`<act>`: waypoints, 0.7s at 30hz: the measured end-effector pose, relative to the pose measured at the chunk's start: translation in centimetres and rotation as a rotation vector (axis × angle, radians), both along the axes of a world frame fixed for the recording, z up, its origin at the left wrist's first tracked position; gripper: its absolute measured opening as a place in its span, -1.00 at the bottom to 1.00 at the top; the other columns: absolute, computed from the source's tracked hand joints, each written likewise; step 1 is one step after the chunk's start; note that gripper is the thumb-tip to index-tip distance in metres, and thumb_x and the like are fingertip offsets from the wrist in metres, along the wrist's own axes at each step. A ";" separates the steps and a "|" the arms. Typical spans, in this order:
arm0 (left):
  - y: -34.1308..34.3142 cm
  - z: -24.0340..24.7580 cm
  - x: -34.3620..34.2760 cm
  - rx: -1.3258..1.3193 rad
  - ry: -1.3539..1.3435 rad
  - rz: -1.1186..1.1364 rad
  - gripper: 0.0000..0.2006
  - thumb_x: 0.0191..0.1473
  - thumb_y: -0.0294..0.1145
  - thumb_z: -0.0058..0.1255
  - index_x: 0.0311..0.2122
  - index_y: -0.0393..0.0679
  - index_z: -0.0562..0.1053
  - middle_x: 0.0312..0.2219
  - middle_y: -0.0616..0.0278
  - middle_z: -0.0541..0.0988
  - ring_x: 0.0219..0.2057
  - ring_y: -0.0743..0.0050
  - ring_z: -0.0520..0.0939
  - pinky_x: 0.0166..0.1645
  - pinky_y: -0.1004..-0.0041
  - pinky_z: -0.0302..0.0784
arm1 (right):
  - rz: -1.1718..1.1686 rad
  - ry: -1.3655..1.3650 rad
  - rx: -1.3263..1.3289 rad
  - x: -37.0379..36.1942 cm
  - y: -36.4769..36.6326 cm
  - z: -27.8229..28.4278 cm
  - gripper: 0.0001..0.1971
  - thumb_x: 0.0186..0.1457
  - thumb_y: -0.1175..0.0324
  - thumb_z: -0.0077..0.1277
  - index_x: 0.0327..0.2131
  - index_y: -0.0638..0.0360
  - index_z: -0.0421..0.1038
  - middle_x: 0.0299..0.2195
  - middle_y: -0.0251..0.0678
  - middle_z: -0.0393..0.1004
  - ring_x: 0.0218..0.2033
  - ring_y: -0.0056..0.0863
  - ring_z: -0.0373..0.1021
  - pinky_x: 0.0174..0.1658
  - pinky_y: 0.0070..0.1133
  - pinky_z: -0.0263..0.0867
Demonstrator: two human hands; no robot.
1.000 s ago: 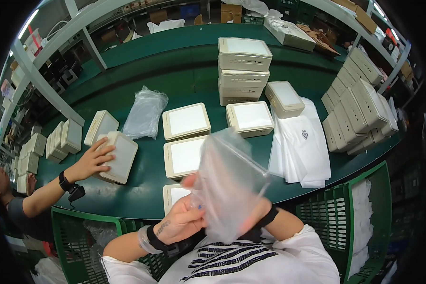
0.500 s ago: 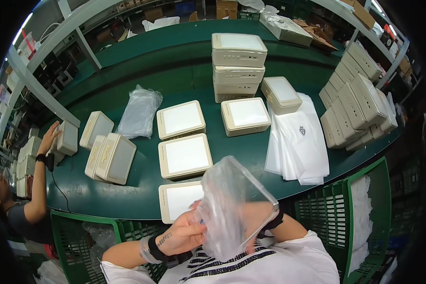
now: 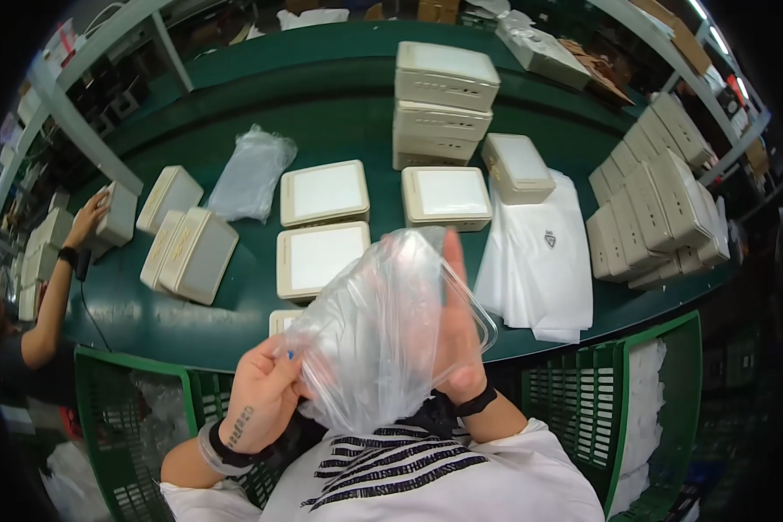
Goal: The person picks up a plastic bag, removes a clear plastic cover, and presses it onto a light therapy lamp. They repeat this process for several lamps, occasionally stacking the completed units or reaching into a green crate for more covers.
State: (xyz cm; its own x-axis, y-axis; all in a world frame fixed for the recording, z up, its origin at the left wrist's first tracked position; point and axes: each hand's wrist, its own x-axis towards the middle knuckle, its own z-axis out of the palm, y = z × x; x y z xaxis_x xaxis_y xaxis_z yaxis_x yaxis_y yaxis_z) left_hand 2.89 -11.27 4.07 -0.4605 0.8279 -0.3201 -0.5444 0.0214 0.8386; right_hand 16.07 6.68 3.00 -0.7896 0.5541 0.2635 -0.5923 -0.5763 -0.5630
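Observation:
A crumpled transparent plastic bag (image 3: 370, 335) is spread between my hands above the table's near edge. My left hand (image 3: 265, 387) is closed, pinching the bag's left edge between thumb and fingers. At its right side shows a stiff, rounded transparent rim (image 3: 489, 324), like that of a thin plastic cover; whether it sits inside the bag I cannot tell. My right hand (image 3: 463, 344) lies against the plastic with fingers stretched out, partly seen through it. Just beyond the bag, cream boxes with white tops (image 3: 322, 259) form a column, the nearest mostly hidden.
Stacked cream boxes (image 3: 444, 122) stand at the back, others (image 3: 652, 200) pile up right. White flat bags (image 3: 535, 261) lie under one box. Folded transparent bags (image 3: 252, 178) lie left. Green crates (image 3: 613, 409) flank me. Another person's hand (image 3: 91, 213) touches a box at far left.
The bag has spread wider as my left hand moved left. My right hand has come up, its fingers now stretched out against the plastic. The view has shifted slightly.

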 end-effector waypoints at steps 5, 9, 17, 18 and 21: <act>-0.4 -0.4 0.5 0.031 -0.098 0.002 -0.66 0.21 -0.41 -0.12 0.04 -0.37 0.31 -0.07 0.11 0.51 -0.07 0.40 0.54 0.06 0.39 0.45 | 0.234 0.057 -0.167 -1.7 0.6 -1.9 0.48 -0.50 0.03 0.48 0.31 -0.30 -0.61 0.27 -0.07 -0.10 0.30 -0.15 -0.09 0.27 -0.25 -0.03; 0.0 -0.3 2.0 0.009 -0.276 -0.006 -0.68 0.24 -0.42 -0.18 0.03 -0.38 0.30 -0.13 0.11 0.51 -0.14 0.45 0.57 -0.02 0.43 0.49 | 0.191 0.226 0.107 -1.8 -1.6 -2.2 0.31 -0.36 -0.06 0.37 0.31 -0.14 -0.45 0.20 -0.13 0.05 0.26 -0.20 0.01 0.27 -0.25 0.01; -0.5 0.0 2.6 0.068 -0.422 -0.195 -0.67 0.24 -0.40 -0.17 0.04 -0.39 0.27 -0.10 0.14 0.50 -0.11 0.44 0.55 0.05 0.41 0.45 | 0.671 -0.259 0.223 0.8 -0.2 -3.4 0.24 -0.50 -0.12 0.44 0.28 0.03 -0.02 0.19 -0.19 0.13 0.28 -0.27 -0.03 0.26 -0.32 0.02; -0.4 -0.3 2.5 0.055 -0.436 -0.221 -0.67 0.24 -0.40 -0.16 0.04 -0.38 0.27 -0.10 0.14 0.50 -0.11 0.44 0.55 0.05 0.41 0.45 | 0.512 -0.014 -0.082 0.6 0.0 -3.8 0.03 -0.35 -0.04 0.38 0.22 0.05 0.09 0.16 -0.23 0.18 0.26 -0.27 0.02 0.26 -0.33 0.04; -0.1 -1.1 2.3 0.027 -0.461 -0.272 -0.66 0.24 -0.39 -0.16 0.05 -0.37 0.27 -0.10 0.15 0.50 -0.12 0.45 0.55 0.05 0.41 0.45 | 0.407 0.265 -0.322 -0.5 0.2 -5.1 -0.36 -0.09 0.09 0.22 0.08 0.03 0.29 0.08 -0.31 0.29 0.20 -0.29 0.11 0.25 -0.33 0.05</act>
State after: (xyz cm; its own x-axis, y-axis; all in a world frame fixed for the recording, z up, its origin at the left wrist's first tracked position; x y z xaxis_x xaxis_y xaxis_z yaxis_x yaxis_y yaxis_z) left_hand 5.17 -11.38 2.96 -0.0451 0.9084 -0.4156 -0.8341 0.1947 0.5161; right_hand 15.54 6.83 -2.09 -0.8859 0.3049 0.3496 -0.3843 -0.9045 -0.1848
